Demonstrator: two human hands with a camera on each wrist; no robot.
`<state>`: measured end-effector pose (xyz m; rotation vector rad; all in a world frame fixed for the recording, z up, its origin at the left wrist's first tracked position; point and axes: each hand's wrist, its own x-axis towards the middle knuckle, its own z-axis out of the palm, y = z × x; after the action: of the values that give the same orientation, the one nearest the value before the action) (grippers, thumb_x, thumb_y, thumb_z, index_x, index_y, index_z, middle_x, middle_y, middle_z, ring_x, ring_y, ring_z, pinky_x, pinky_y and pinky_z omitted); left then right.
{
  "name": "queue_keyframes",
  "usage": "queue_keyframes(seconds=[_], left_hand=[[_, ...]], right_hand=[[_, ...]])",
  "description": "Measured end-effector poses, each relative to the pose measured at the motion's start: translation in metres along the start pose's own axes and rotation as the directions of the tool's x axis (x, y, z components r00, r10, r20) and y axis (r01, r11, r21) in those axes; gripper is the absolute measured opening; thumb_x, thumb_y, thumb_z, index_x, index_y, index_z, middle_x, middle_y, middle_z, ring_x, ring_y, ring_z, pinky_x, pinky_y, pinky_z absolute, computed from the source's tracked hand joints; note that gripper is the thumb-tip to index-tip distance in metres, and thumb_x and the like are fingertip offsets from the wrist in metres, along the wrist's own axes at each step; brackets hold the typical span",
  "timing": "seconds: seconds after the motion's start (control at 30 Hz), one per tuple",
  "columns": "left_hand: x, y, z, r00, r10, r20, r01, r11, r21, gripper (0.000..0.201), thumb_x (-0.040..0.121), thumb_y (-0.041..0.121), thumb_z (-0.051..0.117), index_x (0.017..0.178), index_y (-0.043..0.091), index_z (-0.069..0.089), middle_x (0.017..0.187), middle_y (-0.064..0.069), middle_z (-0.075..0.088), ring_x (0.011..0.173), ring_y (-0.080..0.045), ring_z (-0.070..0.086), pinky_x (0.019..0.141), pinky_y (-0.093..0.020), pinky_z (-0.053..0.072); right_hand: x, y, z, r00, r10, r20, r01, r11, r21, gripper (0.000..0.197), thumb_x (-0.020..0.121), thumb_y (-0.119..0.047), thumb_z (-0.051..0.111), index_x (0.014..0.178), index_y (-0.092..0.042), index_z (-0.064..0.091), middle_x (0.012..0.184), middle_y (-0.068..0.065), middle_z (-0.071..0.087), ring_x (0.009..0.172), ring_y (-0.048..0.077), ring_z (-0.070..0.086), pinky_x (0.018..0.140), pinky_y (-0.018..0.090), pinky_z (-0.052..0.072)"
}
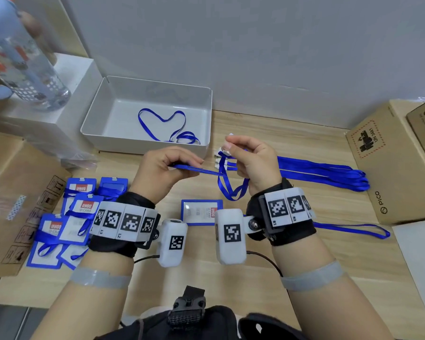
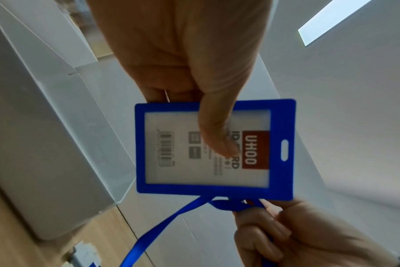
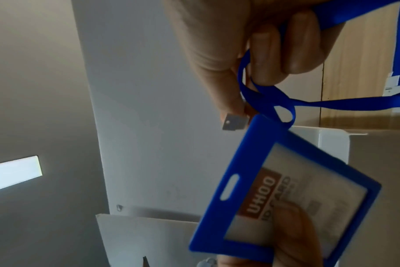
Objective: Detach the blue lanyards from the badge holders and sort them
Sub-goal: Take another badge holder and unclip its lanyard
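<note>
In the head view my left hand [image 1: 194, 165] grips a blue badge holder [image 1: 201, 171] edge-on above the table. In the left wrist view, my left hand [image 2: 208, 126] has its thumb across the front of the holder [image 2: 215, 187]. My right hand [image 1: 231, 148] pinches the blue lanyard [image 1: 231, 190] at its white clip end [image 1: 227, 143], and the strap hangs in a loop below. In the right wrist view my right hand [image 3: 247, 101] holds the lanyard [image 3: 283, 101] looped at the holder's edge [image 3: 247, 171], with the clip tab [image 3: 235, 122] sticking out.
A grey tray [image 1: 201, 153] behind the hands holds one lanyard [image 1: 162, 123]. Several loose lanyards [image 1: 324, 173] lie to the right, with one more [image 1: 353, 229] nearer me. Holders with lanyards [image 1: 71, 217] are piled at the left. A bare holder [image 1: 201, 212] lies between my wrists. Cardboard boxes [image 1: 383, 168] stand on both sides.
</note>
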<state>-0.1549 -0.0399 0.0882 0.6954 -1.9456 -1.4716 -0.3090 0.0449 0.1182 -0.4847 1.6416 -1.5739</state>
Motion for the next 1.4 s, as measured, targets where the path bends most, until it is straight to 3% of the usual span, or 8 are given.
queue_keyframes(seconds=[0.37,0.47,0.6,0.8,0.9,1.0,1.23,1.4], left_hand=[[0.010,-0.055,-0.031,0.901,-0.264,-0.345,0.235,0.964,-0.125,0.031,0.077,-0.003,0.065,0.086,0.027,0.063,0.072,0.016,0.069,0.068,0.003,0.061,0.066,-0.013,0.051],[0.014,-0.063,-0.036,0.886,-0.285,-0.364,0.258,0.958,-0.121,0.030,0.077,-0.003,0.065,0.090,0.024,0.063,0.081,0.009,0.068,0.069,0.002,0.061,0.067,-0.015,0.050],[0.016,-0.070,-0.039,0.882,-0.313,-0.351,0.296,0.950,-0.103,0.027,0.077,0.002,0.067,0.093,0.024,0.063,0.085,0.008,0.067,0.070,0.003,0.062,0.068,-0.013,0.052],[0.018,-0.076,-0.034,0.861,-0.365,-0.355,0.342,0.931,-0.128,0.026,0.077,0.000,0.066,0.099,0.014,0.063,0.083,0.007,0.065,0.067,0.004,0.062,0.065,-0.010,0.051],[0.019,-0.077,-0.027,0.857,-0.379,-0.349,0.347,0.925,-0.152,0.028,0.077,-0.001,0.066,0.099,0.016,0.062,0.084,0.007,0.065,0.066,0.007,0.062,0.064,-0.008,0.050],[0.021,-0.077,-0.020,0.856,-0.395,-0.334,0.362,0.919,-0.159,0.027,0.077,0.000,0.066,0.097,0.017,0.062,0.083,0.008,0.065,0.066,0.008,0.062,0.063,-0.007,0.049],[0.025,-0.079,-0.008,0.856,-0.432,-0.284,0.407,0.902,-0.144,0.025,0.078,0.003,0.066,0.097,0.020,0.062,0.085,0.009,0.065,0.069,0.008,0.063,0.064,-0.008,0.051],[0.023,-0.080,-0.004,0.856,-0.436,-0.277,0.414,0.900,-0.136,0.026,0.078,0.003,0.067,0.090,0.025,0.062,0.085,0.008,0.066,0.069,0.005,0.063,0.066,-0.011,0.052]], right_hand=[[0.084,-0.047,0.089,0.910,-0.379,0.171,0.393,0.917,-0.062,0.029,0.082,0.007,0.058,0.073,-0.020,0.059,0.075,-0.009,0.057,0.061,-0.001,0.050,0.064,0.008,0.044],[0.104,-0.040,0.104,0.919,-0.268,0.288,0.342,0.906,-0.248,0.012,0.083,0.003,0.058,0.089,-0.005,0.065,0.080,-0.005,0.060,0.068,-0.005,0.056,0.073,0.011,0.046],[0.126,-0.003,0.086,0.955,-0.012,0.296,0.223,0.687,-0.691,0.018,0.084,-0.012,0.059,0.101,-0.015,0.065,0.124,0.007,0.057,0.116,0.018,0.052,0.088,0.019,0.034],[0.125,0.045,0.027,0.998,-0.067,-0.006,0.047,0.756,-0.653,0.025,0.083,-0.002,0.051,0.095,-0.018,0.066,0.109,0.006,0.062,0.093,0.012,0.052,0.073,0.017,0.044],[0.123,0.067,0.001,0.997,0.003,-0.077,-0.053,0.749,-0.660,0.024,0.081,0.001,0.053,0.090,-0.019,0.063,0.093,0.001,0.060,0.086,0.013,0.053,0.084,0.028,0.048],[0.119,0.089,-0.018,0.989,0.109,-0.098,-0.146,0.678,-0.721,0.024,0.080,0.001,0.055,0.083,-0.023,0.060,0.085,0.000,0.059,0.084,0.014,0.054,0.078,0.023,0.044],[0.118,0.112,-0.030,0.964,0.244,-0.106,-0.211,0.459,-0.863,0.030,0.078,-0.003,0.048,0.086,-0.029,0.061,0.083,-0.006,0.050,0.085,0.020,0.052,0.089,0.035,0.048],[0.119,0.123,-0.030,0.963,0.244,-0.115,-0.206,0.391,-0.897,0.023,0.080,-0.008,0.054,0.093,-0.026,0.058,0.103,0.003,0.054,0.088,0.022,0.053,0.088,0.037,0.047]])
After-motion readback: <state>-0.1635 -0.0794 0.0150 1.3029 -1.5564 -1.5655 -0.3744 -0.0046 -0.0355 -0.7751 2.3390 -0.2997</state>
